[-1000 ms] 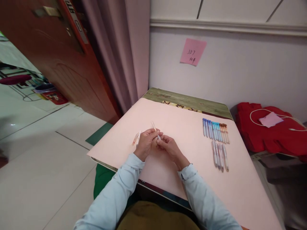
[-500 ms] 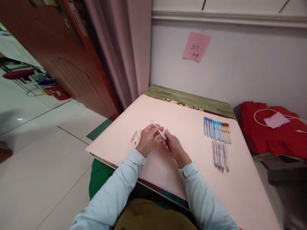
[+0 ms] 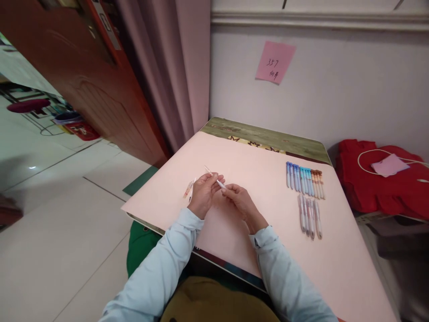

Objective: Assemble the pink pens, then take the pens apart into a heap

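A slim white pen [image 3: 220, 184] slants between my two hands above the pink sheet [image 3: 234, 156]. My left hand [image 3: 204, 193] is closed around its middle, and the pen's far tip sticks out beyond the fingers. At the near end, my right hand [image 3: 244, 205] pinches the pen between thumb and fingertips. Just left of my left hand lie small pen parts [image 3: 188, 189], partly hidden by it. On the right of the sheet, several pens with blue, light blue and brown tops [image 3: 304, 180] lie in a row. Below them lie several whitish clear pens [image 3: 310, 217].
The sheet covers a table with a green wood-look edge [image 3: 264, 134] against the wall. A red cloth [image 3: 358, 179] with a pink card and a cord sits to the right. A brown door [image 3: 100, 94] and a mauve curtain [image 3: 167, 58] stand at the left.
My right hand has shifted its hold, from loosely curled fingers to a pinch on the pen's near end. The pen has moved slightly left. The laid-out pens stay put.
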{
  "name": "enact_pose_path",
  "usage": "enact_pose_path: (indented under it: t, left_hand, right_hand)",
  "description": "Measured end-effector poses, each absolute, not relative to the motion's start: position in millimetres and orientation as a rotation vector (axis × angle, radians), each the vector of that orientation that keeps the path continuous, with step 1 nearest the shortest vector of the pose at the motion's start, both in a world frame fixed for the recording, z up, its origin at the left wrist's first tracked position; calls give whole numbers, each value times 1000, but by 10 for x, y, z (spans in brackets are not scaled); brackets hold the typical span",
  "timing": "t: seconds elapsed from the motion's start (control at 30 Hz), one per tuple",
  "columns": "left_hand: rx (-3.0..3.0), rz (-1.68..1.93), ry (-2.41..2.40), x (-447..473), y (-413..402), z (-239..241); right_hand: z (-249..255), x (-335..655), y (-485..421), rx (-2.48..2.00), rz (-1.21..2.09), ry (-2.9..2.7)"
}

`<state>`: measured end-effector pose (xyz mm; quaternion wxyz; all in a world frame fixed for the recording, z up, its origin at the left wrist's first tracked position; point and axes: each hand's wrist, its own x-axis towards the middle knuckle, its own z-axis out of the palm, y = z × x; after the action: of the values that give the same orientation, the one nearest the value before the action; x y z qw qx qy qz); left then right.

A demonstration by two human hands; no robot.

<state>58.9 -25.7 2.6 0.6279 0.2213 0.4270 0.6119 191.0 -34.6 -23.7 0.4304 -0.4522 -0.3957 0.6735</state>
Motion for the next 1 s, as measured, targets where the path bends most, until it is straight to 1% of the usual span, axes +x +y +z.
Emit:
enact_pose_path:
  t: [0.2, 0.4, 0.57, 0.73, 1.0]
  left_hand:
    - [443, 1449, 1023, 554, -281, -27]
    - [492, 1403, 992, 565, -320, 19]
    - [472, 1462, 998, 579, -304, 33]
    - [488, 1447, 1007, 556, -286, 28]
    - [410, 1630, 1073, 316, -220, 79]
  right_hand:
    - [-228, 1827, -407, -1169, 1571, -995]
    - [-161, 1843, -435, -1205, 1738, -1080]
    - [-119, 1846, -441, -1103, 1614, -1072]
    - [-138, 1854, -425, -1161, 1741, -1008]
    - [-201, 1920, -412, -1159, 1637, -1049]
